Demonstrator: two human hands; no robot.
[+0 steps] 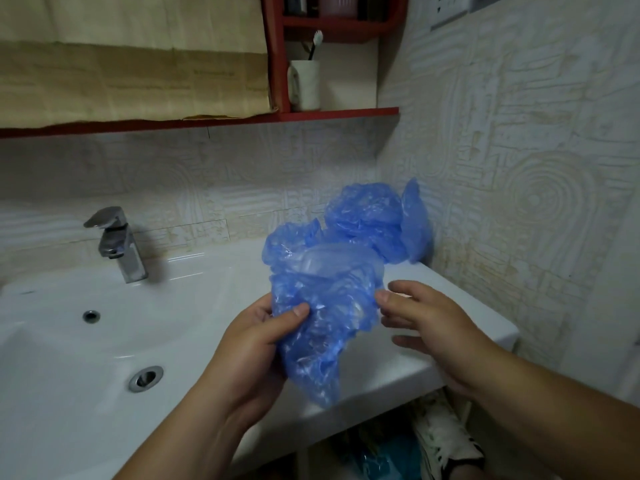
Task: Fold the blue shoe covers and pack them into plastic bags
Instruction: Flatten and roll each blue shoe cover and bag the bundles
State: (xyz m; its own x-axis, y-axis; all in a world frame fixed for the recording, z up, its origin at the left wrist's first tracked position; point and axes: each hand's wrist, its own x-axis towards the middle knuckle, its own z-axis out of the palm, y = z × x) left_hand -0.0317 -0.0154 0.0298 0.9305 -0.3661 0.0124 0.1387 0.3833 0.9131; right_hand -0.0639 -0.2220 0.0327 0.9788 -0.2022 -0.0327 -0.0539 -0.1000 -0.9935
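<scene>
Blue crinkled film, thin and half see-through, makes up the shoe cover [325, 317] held in the air over the right part of the white bench [450, 292], just beside the basin [86, 341]. The left hand [249, 344] grips its bunched left side, thumb pressed on top. The right hand [426, 320] pinches the right edge between thumb and forefinger, and its other fingers [408, 341] hang loose. Holding both sides probably lets the limp, puckered film be pulled flat for folding. A pile [370, 220] of more blue covers sits puffed up in the bench's far right corner against the wall, likely kept clear of the glossy basin and steel tap [117, 244]. I cannot pick out a packing bag.
</scene>
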